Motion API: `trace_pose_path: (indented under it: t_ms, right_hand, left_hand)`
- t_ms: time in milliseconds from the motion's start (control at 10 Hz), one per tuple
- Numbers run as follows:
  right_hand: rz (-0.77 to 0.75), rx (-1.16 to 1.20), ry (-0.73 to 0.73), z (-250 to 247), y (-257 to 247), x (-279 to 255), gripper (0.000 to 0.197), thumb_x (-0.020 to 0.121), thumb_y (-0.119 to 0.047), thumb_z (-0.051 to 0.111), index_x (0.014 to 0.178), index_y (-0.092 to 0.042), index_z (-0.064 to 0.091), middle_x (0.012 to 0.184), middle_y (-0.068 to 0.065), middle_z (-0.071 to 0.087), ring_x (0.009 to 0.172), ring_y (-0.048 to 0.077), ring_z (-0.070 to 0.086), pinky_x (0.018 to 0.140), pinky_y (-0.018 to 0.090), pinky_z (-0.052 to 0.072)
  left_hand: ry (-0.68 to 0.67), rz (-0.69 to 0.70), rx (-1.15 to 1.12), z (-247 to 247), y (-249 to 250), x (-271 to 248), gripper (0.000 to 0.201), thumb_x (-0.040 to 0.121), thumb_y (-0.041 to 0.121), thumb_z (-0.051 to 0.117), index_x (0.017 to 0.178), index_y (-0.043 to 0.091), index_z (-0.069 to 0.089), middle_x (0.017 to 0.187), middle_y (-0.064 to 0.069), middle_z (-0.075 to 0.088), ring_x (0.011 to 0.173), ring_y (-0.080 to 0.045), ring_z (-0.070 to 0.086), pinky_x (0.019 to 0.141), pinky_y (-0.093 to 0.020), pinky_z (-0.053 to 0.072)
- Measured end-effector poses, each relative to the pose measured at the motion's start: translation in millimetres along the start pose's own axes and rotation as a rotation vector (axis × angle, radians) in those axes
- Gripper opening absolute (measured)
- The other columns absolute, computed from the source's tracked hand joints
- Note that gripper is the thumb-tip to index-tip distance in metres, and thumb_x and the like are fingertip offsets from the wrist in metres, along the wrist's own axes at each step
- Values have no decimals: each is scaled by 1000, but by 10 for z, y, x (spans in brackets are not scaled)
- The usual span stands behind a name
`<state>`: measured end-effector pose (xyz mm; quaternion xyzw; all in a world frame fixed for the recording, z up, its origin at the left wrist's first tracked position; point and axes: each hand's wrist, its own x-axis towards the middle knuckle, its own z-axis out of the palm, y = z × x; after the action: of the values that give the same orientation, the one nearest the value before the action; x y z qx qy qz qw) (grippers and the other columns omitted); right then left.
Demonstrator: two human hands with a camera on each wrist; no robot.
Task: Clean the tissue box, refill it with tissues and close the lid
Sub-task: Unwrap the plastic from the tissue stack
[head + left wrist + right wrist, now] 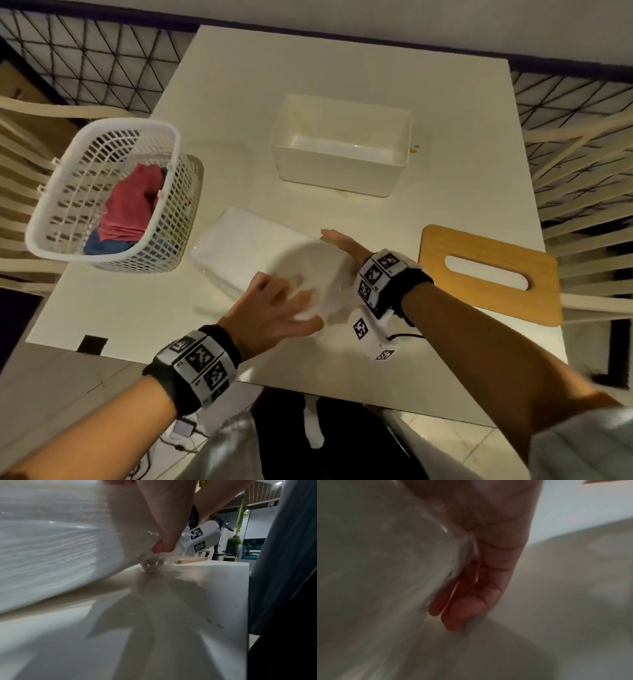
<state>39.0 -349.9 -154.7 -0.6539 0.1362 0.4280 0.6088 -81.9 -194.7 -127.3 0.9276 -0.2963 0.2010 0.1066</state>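
Observation:
A pack of white tissues (246, 246) in clear plastic wrap lies mid-table, its near end lifted off the surface. My left hand (291, 308) grips that near end of the wrap, fingers spread over it and thumb below. In the left wrist view the pack (51, 540) fills the upper left. My right hand (342, 246) lies flat against the pack's right side with straight fingers (471, 601) on the plastic. The white tissue box (335, 174) stands open and empty at the back. Its wooden lid (479, 301), with a slot, lies flat at the right.
A white mesh basket (51, 205) holding red and blue cloths hangs over the table's left edge. Slatted chairs (582, 192) stand on both sides of the white table (137, 301). A small brown stain marks the table right of the box.

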Motion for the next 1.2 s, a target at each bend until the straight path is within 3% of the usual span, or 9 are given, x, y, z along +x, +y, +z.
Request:
trace_pose_path:
  t_ms: [100, 200, 300, 400, 600, 700, 900, 1000, 1200]
  right_hand:
    - [92, -314, 92, 43, -148, -75, 60, 93, -43, 40, 136, -2, 34, 144, 15, 36, 133, 30, 33, 110, 33, 27]
    - [68, -657, 180, 10, -174, -79, 58, 92, -42, 44, 125, 6, 46, 130, 24, 49, 121, 33, 45, 95, 34, 38]
    - [-28, -763, 220, 0, -201, -127, 42, 89, -40, 49, 87, -1, 65, 83, 12, 61, 80, 27, 57, 64, 30, 40]
    - [-70, -604, 218, -27, -267, -112, 34, 86, -30, 52, 58, -14, 59, 64, 3, 58, 61, 19, 54, 60, 27, 44]
    - [-55, -341, 164, -273, -238, -431, 15, 91, -20, 46, 85, -9, 53, 75, 7, 51, 61, 21, 52, 54, 30, 45]
    - [55, -315, 59, -307, 42, -718, 17, 93, -25, 43, 90, -9, 49, 77, 9, 52, 61, 24, 52, 57, 36, 47]
    - [90, -24, -66, -266, 270, -928, 43, 90, -42, 46, 112, -4, 47, 78, 10, 62, 72, 21, 61, 66, 31, 52]
    - [-35, -271, 30, -268, 219, -983, 29, 88, -33, 56, 86, -4, 56, 60, 7, 62, 57, 15, 61, 57, 24, 53]
    - [-57, -279, 7, -319, -81, -950, 33, 89, -20, 57, 59, -8, 51, 35, -2, 54, 35, 8, 50, 41, 16, 44]
  left_hand:
    - [131, 325, 166, 196, -51, -87, 41, 68, 8, 65, 93, 35, 48, 105, 2, 47, 87, -21, 42, 70, -32, 33]
    - [60, 348, 172, 213, -39, -112, 35, 78, 5, 53, 95, 35, 47, 107, 2, 46, 94, -23, 44, 71, -34, 35]
    - [55, 355, 160, 282, -30, -168, 30, 87, 7, 46, 97, 36, 46, 109, 2, 47, 95, -23, 48, 71, -35, 37]
    - [66, 348, 196, 313, 15, -132, 33, 87, 5, 43, 99, 35, 46, 109, 1, 46, 94, -23, 46, 69, -35, 36]
    - [-84, 317, 199, 279, 73, -76, 37, 83, 9, 37, 105, 38, 46, 115, -3, 43, 93, -24, 40, 75, -38, 34]
    - [-268, 306, 101, 212, 131, -72, 49, 60, 47, 59, 107, 37, 48, 111, -2, 43, 95, -25, 40, 77, -35, 30]
    - [-365, -47, -154, 43, 172, 54, 58, 62, 64, 50, 104, 25, 47, 91, 2, 65, 88, -17, 45, 79, -32, 35]
    - [-453, -182, -175, -77, 270, 279, 60, 62, 70, 48, 97, 21, 54, 85, 5, 66, 82, -19, 62, 78, -28, 45]
    - [-675, -338, -139, -130, 296, 596, 68, 60, 79, 53, 100, 25, 49, 79, 15, 51, 71, -12, 48, 68, -23, 34]
